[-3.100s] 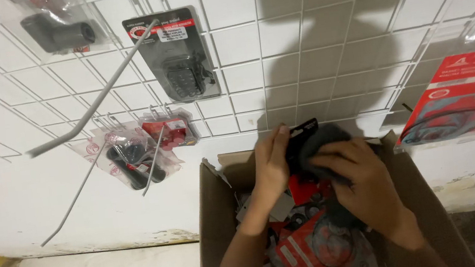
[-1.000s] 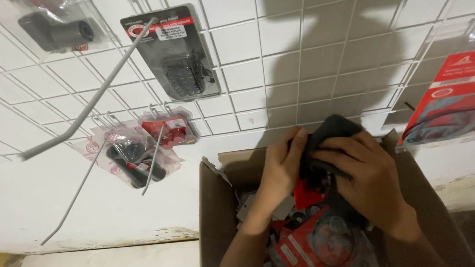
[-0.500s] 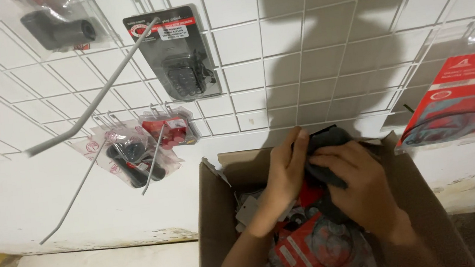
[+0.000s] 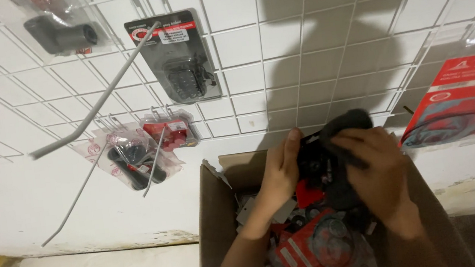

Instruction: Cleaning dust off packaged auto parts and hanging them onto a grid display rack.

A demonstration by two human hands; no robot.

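**Both hands on a packaged part above the open box**

Head view: The landmark is the open brown cardboard box (image 4: pixel 217 214), standing on the floor against the white wall. Just above its back edge, the left hand (image 4: pixel 281 173) and the right hand (image 4: pixel 375 174) hold together a black packaged part with a dark rounded top (image 4: pixel 335 139). The left grip is closed on the left side of the package, thumb stretched up along its edge. The right grip is wrapped over the rounded top from the right side; its fingers cover much of the item, so I cannot tell its exact shape.

Inside the box, below the hands, lie more red and black carded packages (image 4: pixel 324 249), packed closely. Above the box, the white wire grid panel (image 4: pixel 300 53) carries long bare metal hooks (image 4: pixel 96 111), a black blister pack (image 4: pixel 180 59) up and to the left, and a red card package (image 4: pixel 469 99) up and to the right.

In my judgement, handling this item well calls for keeping both hands firm on the package edges, not on the soft plastic front, and holding it clear of the box rim so the card does not bend or catch.
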